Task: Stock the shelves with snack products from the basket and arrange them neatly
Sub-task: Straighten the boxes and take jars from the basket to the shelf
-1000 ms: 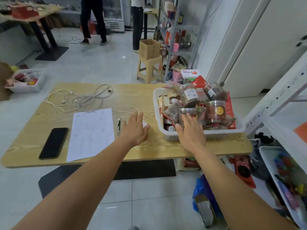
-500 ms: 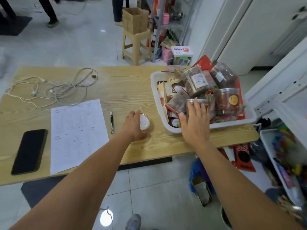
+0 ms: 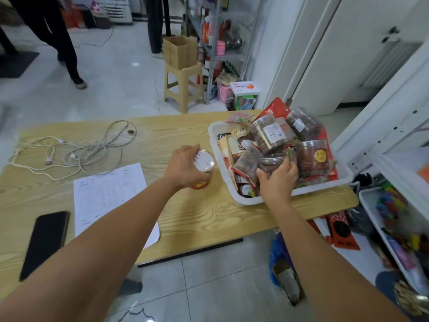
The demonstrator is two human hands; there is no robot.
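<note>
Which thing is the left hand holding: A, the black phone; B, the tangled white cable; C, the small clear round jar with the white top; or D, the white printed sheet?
C: the left hand is curled round the small clear round jar with the white top, just left of the white plastic basket. The black phone, white printed sheet and tangled white cable lie untouched on the wooden table.

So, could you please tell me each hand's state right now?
Left hand: grips a small clear jar.
Right hand: grips a lidded snack jar in the basket.
</note>
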